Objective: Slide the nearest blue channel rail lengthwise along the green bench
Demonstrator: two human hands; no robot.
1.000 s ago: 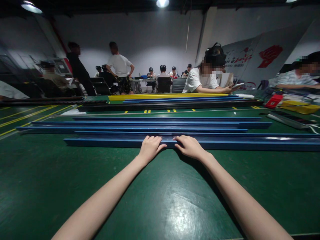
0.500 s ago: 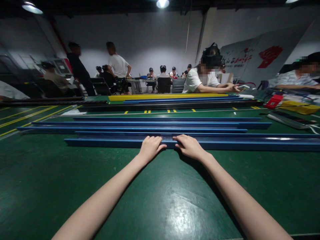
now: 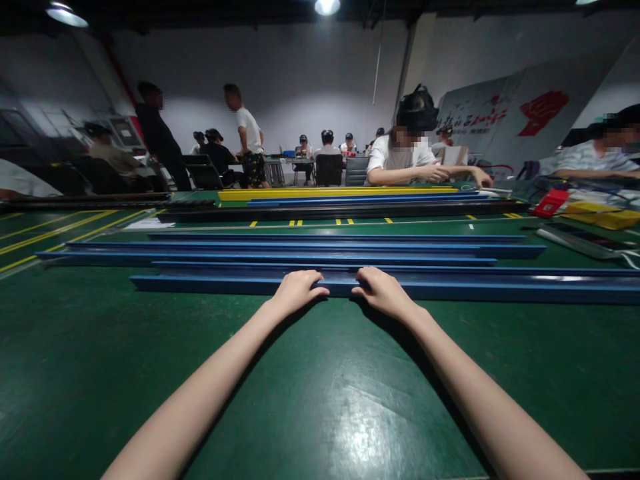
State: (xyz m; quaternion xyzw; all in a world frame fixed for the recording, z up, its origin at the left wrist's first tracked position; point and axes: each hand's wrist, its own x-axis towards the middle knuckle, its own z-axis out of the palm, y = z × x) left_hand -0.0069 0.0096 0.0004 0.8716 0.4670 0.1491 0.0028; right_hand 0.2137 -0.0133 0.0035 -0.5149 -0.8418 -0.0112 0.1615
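Right now, the near blue channel [image 3: 342, 289] is straddled at its front edge by left hand [image 3: 296, 291] and right hand [image 3: 384, 289]; whether either is clamped cannot be told.

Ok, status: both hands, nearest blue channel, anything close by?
Left hand, right hand: curled over front wall of nearest blue channel, grip unclear. Channel lies on green table. Close behind: more blue channels.
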